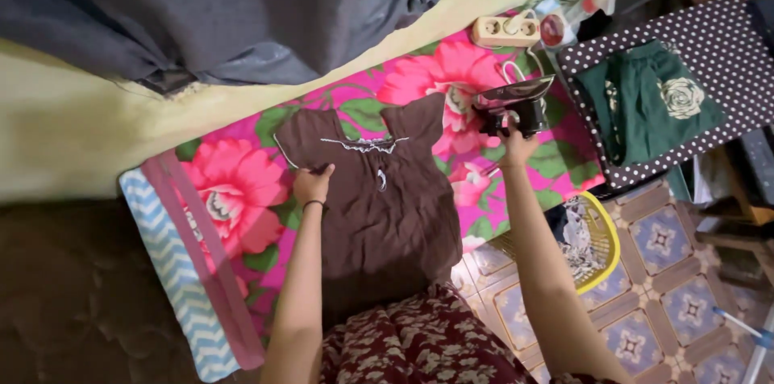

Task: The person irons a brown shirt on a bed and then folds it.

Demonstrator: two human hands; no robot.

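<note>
Pressing the left hand (311, 185) flat on the left shoulder of the brown dress (375, 190), fingers spread open, not pinching. Gripping the iron (512, 106) with the right hand (516, 146), fingers curled tight on its handle, off to the right of the dress. Lying flat in the middle of the pink flower cloth (234, 190). Best keeping the cloth smooth and fingers away from the hot plate.

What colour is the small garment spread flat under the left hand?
Dark brown, with thin white trim at the neckline: the small short-sleeved garment, seen in the head view, the only one.
</note>
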